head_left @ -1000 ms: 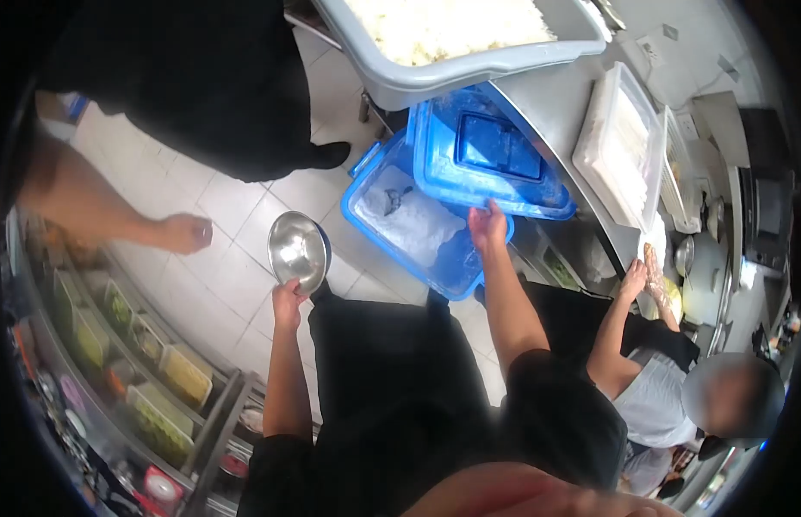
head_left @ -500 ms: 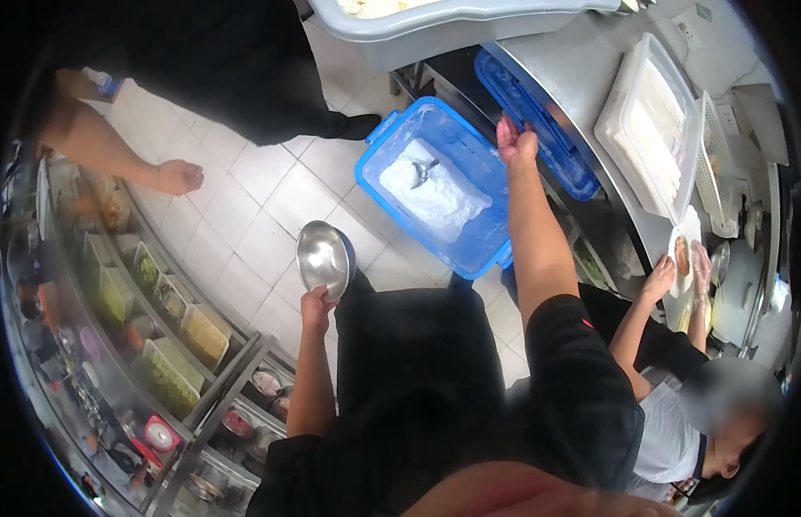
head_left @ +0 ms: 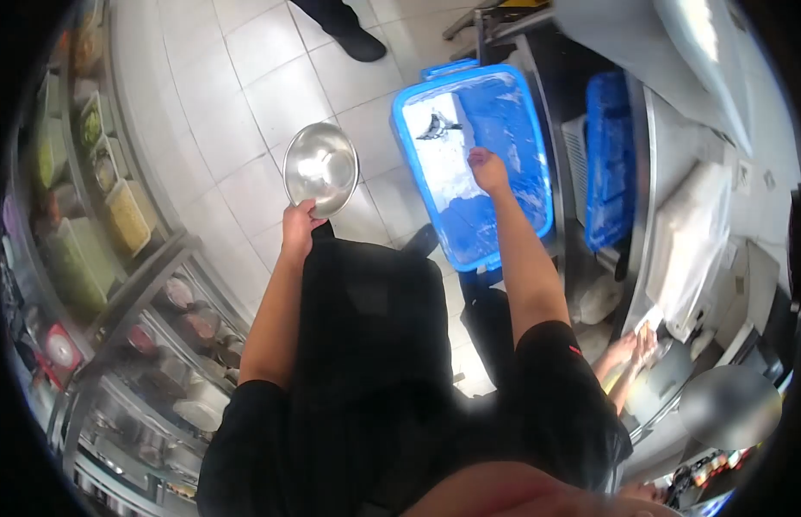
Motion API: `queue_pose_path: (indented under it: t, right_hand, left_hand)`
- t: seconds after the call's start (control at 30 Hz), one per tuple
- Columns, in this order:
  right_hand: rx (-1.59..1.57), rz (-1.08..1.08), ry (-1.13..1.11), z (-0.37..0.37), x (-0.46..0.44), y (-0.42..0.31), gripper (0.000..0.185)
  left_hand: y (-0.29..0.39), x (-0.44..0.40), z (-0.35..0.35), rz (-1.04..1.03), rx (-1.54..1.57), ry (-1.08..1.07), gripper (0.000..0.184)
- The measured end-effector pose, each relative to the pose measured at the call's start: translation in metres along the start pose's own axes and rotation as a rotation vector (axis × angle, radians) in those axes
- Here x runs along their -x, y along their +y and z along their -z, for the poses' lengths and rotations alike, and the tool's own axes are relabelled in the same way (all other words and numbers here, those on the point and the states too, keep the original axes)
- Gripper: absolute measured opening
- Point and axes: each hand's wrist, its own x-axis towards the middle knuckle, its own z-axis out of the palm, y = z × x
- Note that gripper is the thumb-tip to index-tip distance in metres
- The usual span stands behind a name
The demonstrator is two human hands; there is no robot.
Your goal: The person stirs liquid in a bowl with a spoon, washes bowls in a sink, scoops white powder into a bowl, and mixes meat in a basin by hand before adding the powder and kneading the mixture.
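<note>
My left hand (head_left: 299, 227) grips the near rim of a shiny metal mixing bowl (head_left: 321, 169), held over the tiled floor with its inside facing up. Nothing can be made out in the bowl. My right hand (head_left: 487, 171) is above a blue plastic bin (head_left: 514, 194), its fingers loosely curled with nothing visible in them. White powder, like flour (head_left: 456, 177), covers the left part of the bin's bottom. On the powder lies a shiny grey metal utensil (head_left: 439, 127), up and left of my right hand and apart from it; its exact kind is unclear.
A blue lid (head_left: 609, 164) stands beside the bin at the steel counter (head_left: 646, 198). Ingredient tubs (head_left: 129, 217) sit in a counter on the left. Another person's foot (head_left: 359, 43) is on the floor ahead; a co-worker's hands (head_left: 633, 349) are at the right.
My right hand has moved from beside the blue lid to over the bin, and its fingers have curled. My view has turned. The other person at upper left has mostly left the view.
</note>
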Motion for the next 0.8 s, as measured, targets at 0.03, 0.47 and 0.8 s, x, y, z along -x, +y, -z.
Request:
queue_pose_path:
  t: [0.03,0.47,0.8]
  right_hand:
    - [0.205,0.038,0.001,-0.018,-0.017,0.003,0.042]
    - [1.145,-0.228,-0.366,-0.153,-0.2,0.069,0.044]
    - [0.643,-0.427,-0.407,-0.105,-0.104,0.131,0.037]
  left_hand:
    - [-0.009,-0.016,-0.006,-0.027,0.067,0.039,0.031]
    - [-0.016,-0.14,-0.005,-0.026,0.194,0.135,0.021]
    - [-0.024,-0.155,-0.002,0.047,0.19,0.101,0.024]
